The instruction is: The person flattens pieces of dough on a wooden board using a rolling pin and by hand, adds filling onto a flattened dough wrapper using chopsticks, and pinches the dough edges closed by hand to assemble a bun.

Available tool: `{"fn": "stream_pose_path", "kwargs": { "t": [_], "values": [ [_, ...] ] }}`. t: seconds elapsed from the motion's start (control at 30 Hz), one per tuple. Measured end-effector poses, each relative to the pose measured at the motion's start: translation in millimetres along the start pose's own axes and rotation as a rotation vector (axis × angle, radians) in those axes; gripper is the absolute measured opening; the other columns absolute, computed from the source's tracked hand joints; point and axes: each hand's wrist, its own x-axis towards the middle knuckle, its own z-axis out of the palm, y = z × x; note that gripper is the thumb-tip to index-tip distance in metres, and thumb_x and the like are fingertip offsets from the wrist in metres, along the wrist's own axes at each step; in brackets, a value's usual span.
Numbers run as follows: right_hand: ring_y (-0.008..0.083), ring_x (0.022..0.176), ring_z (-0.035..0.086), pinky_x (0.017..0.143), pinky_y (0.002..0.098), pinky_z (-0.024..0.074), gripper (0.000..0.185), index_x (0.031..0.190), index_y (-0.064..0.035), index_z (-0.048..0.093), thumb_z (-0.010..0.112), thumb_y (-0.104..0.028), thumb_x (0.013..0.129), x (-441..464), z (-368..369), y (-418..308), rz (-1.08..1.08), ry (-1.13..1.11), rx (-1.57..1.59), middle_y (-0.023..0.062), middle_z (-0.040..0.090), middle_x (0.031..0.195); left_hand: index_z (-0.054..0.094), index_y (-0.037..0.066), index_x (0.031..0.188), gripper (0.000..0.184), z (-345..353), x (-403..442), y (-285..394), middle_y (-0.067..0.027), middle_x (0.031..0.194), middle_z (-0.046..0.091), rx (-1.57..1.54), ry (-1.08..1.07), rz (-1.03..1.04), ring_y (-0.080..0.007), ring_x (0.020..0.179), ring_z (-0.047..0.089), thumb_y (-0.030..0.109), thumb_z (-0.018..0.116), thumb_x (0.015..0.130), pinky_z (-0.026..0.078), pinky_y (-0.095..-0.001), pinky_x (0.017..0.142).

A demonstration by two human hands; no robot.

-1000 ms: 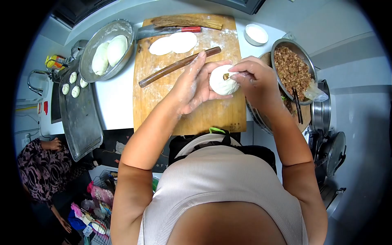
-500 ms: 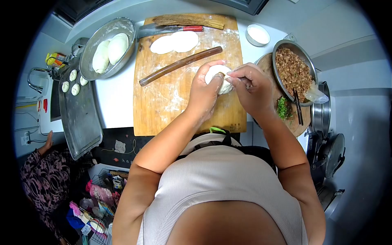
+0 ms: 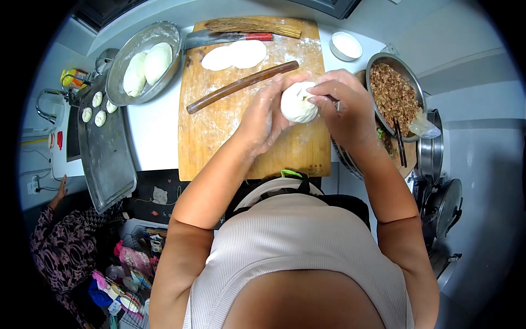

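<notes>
A round white bun (image 3: 298, 105) with gathered dough on top is cupped in my left hand (image 3: 267, 112), above the right part of the floured wooden board (image 3: 219, 148). My right hand (image 3: 342, 104) pinches the bun's top edge between thumb and fingers. Only a small opening shows near the pinch; what lies inside is hidden. Beyond my hands a brown rolling pin (image 3: 241, 88) lies slantwise on the board. Two flat dough wrappers (image 3: 247, 54) rest behind the pin, their edges touching or overlapping.
A knife (image 3: 219, 38) and a straw brush (image 3: 252, 26) lie at the board's back. Left are a metal bowl of dough (image 3: 157, 63) and a tray (image 3: 109, 164) with several buns. Right stand a bowl of meat filling (image 3: 394, 93), chopsticks (image 3: 400, 143) and a white bowl (image 3: 346, 46). Another person (image 3: 71, 236) is at lower left.
The bun has turned in my hands and its top is more closed. My left thumb has come off the opening, and my right hand has shifted slightly up.
</notes>
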Motion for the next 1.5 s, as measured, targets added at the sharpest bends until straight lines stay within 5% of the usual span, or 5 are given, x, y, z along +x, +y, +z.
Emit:
{"fn": "stream_pose_path", "kwargs": {
  "t": [0.5, 0.83, 1.07, 1.23, 1.5],
  "values": [
    [0.0260, 0.073, 0.063, 0.066, 0.0321, 0.0511, 0.019, 0.090, -0.0052, 0.067, 0.070, 0.000, 0.071, 4.1, -4.0, -10.1, 0.073, -0.195, 0.056, 0.0103, 0.064, 0.083, 0.050, 0.007, 0.122, 0.047, 4.6, -2.4, -14.5, -0.0084, 0.106, 0.059, 0.005, 0.228, -0.163, -0.0175, 0.094, 0.062, 0.046, 0.035, 0.100, 0.056, -0.0349, 0.077],
    [0.0276, 0.081, 0.063, 0.069, 0.0311, 0.0515, 0.015, 0.086, -0.0065, 0.067, 0.071, 0.000, 0.073, -5.6, 9.0, -2.2, 0.052, 0.080, 0.181, 0.0119, 0.064, 0.090, 0.046, 0.008, 0.129, 0.050, 4.1, -1.2, -30.7, -0.0117, 0.118, 0.058, -0.340, 0.027, 0.200, -0.0226, 0.106, 0.059, 0.047, 0.032, 0.100, 0.050, -0.0391, 0.090],
    [0.0297, 0.081, 0.064, 0.069, 0.0329, 0.0515, 0.018, 0.089, -0.0060, 0.066, 0.070, 0.000, 0.073, -6.9, 10.0, 2.6, -0.053, -0.120, 0.114, 0.0124, 0.064, 0.091, 0.051, 0.011, 0.115, 0.030, 6.5, -0.3, -28.1, -0.0083, 0.108, 0.059, -0.356, 0.368, 0.024, -0.0203, 0.098, 0.060, 0.035, 0.042, 0.099, 0.050, -0.0402, 0.088],
    [0.0302, 0.080, 0.064, 0.068, 0.0345, 0.0516, 0.022, 0.094, -0.0064, 0.064, 0.068, 0.001, 0.074, -3.9, 5.9, 2.2, 0.061, -0.161, 0.127, 0.0093, 0.064, 0.089, 0.052, 0.011, 0.114, 0.032, 6.2, -0.2, -25.0, -0.0087, 0.109, 0.059, -0.292, 0.324, -0.010, -0.0219, 0.098, 0.060, 0.036, 0.041, 0.099, 0.051, -0.0432, 0.089],
    [0.0290, 0.078, 0.062, 0.068, 0.0355, 0.0503, 0.019, 0.091, -0.0053, 0.064, 0.067, 0.001, 0.074, 12.8, -7.8, 1.5, -0.280, -0.284, -0.041, 0.0095, 0.064, 0.085, 0.046, 0.005, 0.121, 0.044, 12.9, -1.0, 4.7, -0.0116, 0.112, 0.058, -0.074, 0.254, -0.239, -0.0248, 0.104, 0.061, 0.043, 0.039, 0.099, 0.052, -0.0495, 0.093]
  ]
}}
